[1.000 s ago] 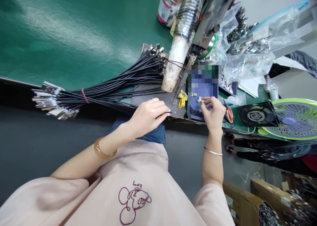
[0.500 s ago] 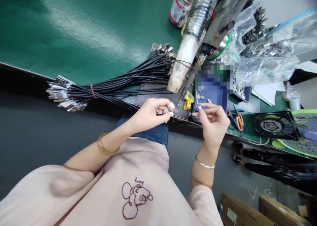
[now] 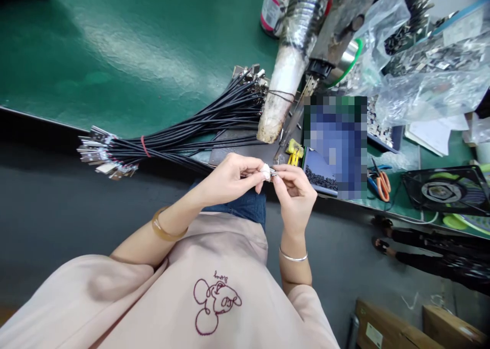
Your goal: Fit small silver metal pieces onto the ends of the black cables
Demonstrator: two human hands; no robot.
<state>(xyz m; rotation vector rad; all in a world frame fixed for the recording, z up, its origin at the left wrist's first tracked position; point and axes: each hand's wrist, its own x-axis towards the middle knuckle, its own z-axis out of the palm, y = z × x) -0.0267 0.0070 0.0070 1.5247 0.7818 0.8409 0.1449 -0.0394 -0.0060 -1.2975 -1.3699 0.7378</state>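
Head view: both hands meet at frame centre, just below the table edge. Left hand (image 3: pixel 229 178) has thumb and forefinger pinched on the end of one black cable (image 3: pixel 245 174), which runs off left toward the cable bundle (image 3: pixel 184 134). Right hand (image 3: pixel 293 193) is fingertip to fingertip with it, fingers closed on a small metal part (image 3: pixel 271 172) at the cable tip. The part is tiny, probably a connector shell, hard to say. Cable's long axis lies roughly left-right across the frame, tip pointing right into the right hand's fingers. Both hands equally close; the part sits between the two thumbs.

Containers: blue tray (image 3: pixel 320 173), right of the hands on the table, partly blurred out, holds a heap of small dark bits at its near edge. Clear plastic bags (image 3: pixel 417 78), upper right, hold metal shells. Jar (image 3: pixel 273 7) at top centre, contents unclear.

Bundle is tied with a red band (image 3: pixel 144 146), metal plugs fanned at its left end. Yellow clip (image 3: pixel 294 152) just beside the tray, orange-handled scissors (image 3: pixel 381 183) further right, fan (image 3: pixel 446 191) at right edge.
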